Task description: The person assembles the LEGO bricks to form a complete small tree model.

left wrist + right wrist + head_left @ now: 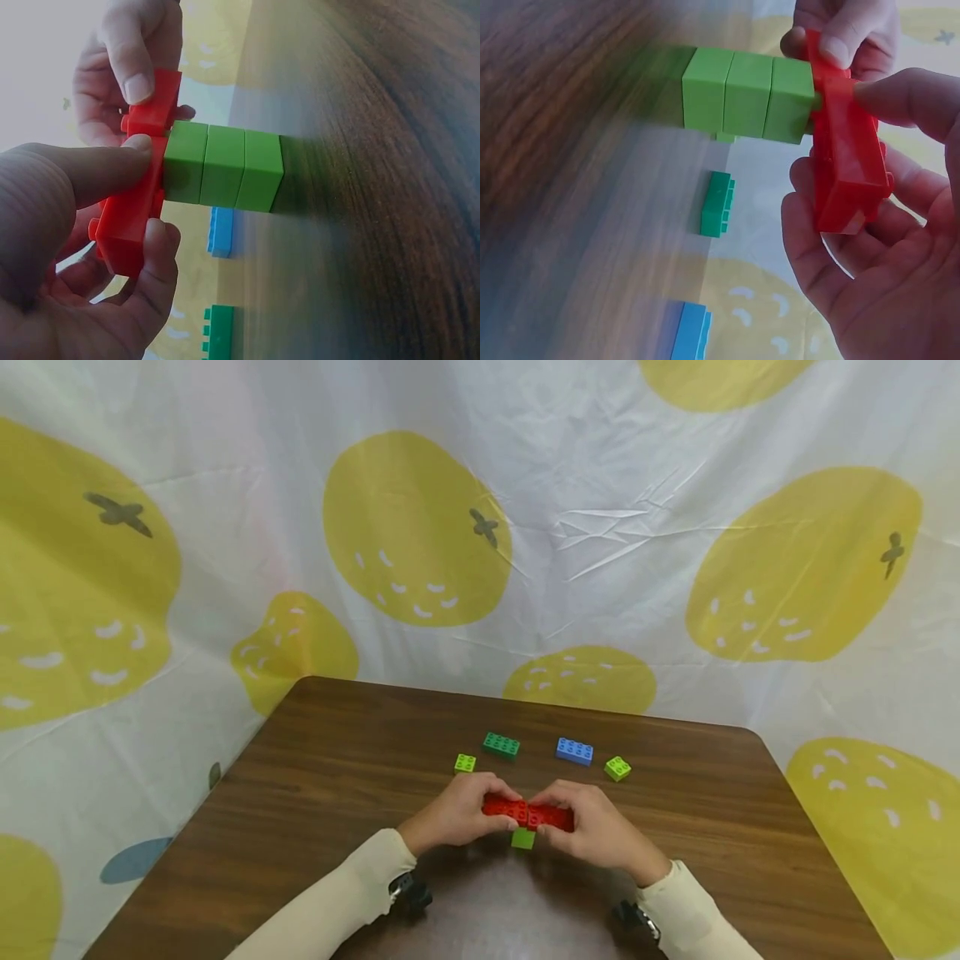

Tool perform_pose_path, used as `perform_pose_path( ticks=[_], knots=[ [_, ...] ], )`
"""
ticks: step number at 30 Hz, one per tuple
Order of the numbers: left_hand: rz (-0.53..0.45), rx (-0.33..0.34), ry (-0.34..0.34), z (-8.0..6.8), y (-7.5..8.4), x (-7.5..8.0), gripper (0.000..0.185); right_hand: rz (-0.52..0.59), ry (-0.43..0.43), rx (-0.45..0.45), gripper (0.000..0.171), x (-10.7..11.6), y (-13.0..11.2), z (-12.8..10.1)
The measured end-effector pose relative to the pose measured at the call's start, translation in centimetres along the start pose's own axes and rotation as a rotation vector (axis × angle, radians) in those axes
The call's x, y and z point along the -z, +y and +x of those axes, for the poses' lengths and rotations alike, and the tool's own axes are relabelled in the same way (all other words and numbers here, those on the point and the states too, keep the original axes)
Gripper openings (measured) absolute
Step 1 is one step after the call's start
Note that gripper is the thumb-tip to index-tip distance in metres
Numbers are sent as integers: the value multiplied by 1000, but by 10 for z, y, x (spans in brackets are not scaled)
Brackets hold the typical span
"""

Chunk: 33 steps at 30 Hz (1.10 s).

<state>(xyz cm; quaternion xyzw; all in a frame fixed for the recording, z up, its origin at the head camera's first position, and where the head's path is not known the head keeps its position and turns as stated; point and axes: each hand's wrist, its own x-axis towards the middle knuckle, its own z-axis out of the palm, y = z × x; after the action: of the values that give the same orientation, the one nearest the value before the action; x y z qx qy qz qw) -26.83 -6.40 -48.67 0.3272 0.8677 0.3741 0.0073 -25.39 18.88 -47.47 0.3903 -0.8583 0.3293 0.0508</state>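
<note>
Hands [457,814] [596,831] pinch red bricks [527,812] — seemingly two — atop green stack [223,166].

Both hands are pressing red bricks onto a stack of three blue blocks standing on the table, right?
Not quite: the stack is light green, as the left wrist view shows. Both hands, left hand and right hand, do hold the red bricks on top of it.
</note>
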Motion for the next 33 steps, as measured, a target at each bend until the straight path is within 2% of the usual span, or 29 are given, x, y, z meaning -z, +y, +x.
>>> perform_pose_path(
  ticks=[8, 13, 25, 33],
  knots=[
    [-1, 18, -8, -4, 1, -2, 33, 21, 1, -39, 28, -3, 0, -4],
    [-5, 22, -7, -4, 4, 0, 33, 43, -4, -25, 29, -2, -3, -3],
    [-28, 26, -4, -3, 1, -2, 32, 9, 12, -12, 26, -6, 3, 2],
    [-33, 24, -2, -3, -2, -2, 32, -67, -11, -34, 25, -6, 0, 7]
  ],
)
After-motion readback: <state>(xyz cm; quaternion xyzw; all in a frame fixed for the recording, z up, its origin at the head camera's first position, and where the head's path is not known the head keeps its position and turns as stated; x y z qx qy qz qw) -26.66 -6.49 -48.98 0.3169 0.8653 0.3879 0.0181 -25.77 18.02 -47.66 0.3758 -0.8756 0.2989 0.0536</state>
